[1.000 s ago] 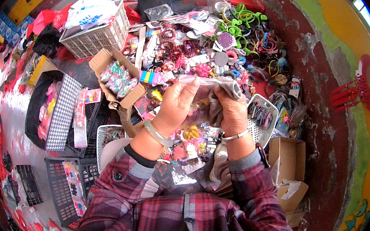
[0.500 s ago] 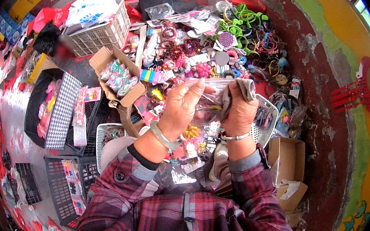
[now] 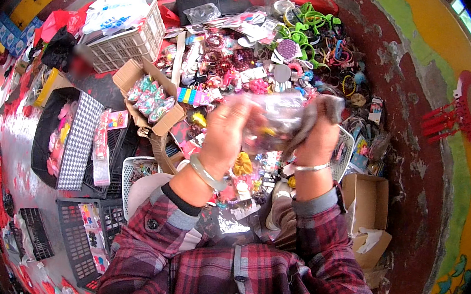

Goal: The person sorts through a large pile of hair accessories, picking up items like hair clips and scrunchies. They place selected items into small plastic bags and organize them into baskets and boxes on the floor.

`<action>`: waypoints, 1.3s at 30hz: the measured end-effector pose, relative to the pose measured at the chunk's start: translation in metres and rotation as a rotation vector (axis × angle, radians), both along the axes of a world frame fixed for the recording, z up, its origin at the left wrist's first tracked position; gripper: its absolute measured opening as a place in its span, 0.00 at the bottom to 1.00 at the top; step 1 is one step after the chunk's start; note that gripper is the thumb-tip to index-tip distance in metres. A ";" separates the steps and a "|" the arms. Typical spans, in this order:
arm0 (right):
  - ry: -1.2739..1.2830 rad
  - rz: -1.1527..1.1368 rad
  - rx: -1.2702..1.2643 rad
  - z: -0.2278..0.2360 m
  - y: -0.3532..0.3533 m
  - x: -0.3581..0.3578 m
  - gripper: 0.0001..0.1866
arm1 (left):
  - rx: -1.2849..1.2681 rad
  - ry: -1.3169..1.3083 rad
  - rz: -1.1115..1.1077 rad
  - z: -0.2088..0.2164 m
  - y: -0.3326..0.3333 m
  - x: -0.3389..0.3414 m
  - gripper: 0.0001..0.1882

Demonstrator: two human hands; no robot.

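Note:
A clear plastic bag [image 3: 277,114] is stretched between my two hands, over the heap of small accessories; what lies inside it is blurred. My left hand [image 3: 227,131] is closed on the bag's left side, its fingers smeared by motion. My right hand [image 3: 319,139] grips a grey cloth [image 3: 307,122] at the bag's right end, and part of the cloth hangs down beside the fingers. Below the bag, a mustard-yellow scrunchie [image 3: 243,164] lies among the small goods.
An open cardboard box [image 3: 176,118] of small packets stands at left, with a cream plastic crate [image 3: 123,53] behind it. Green headbands [image 3: 303,35] lie at the back. A white basket [image 3: 345,151] is beside my right hand, an empty-looking cardboard box [image 3: 365,202] nearer me.
My right hand has shifted to the right with the grey cloth, and my left hand has dropped slightly. Both hands and the bag are now blurred by motion.

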State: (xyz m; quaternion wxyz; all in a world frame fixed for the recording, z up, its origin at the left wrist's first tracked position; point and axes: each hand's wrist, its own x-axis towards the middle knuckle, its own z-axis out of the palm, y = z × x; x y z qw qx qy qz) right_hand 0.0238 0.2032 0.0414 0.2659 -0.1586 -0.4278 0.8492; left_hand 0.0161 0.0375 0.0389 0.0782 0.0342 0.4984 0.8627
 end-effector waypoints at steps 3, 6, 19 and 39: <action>0.115 -0.123 0.043 -0.011 0.061 -0.010 0.12 | 0.130 0.041 0.249 0.009 -0.021 -0.018 0.13; -0.021 -0.030 -0.035 -0.001 0.065 -0.004 0.13 | 0.130 0.045 0.213 0.007 -0.030 -0.022 0.14; 0.049 0.807 0.787 -0.005 -0.035 0.014 0.16 | -0.216 0.252 0.066 -0.014 0.003 -0.009 0.21; -0.024 0.500 -0.125 -0.012 -0.001 0.001 0.12 | -0.179 0.327 0.008 0.012 -0.024 -0.017 0.19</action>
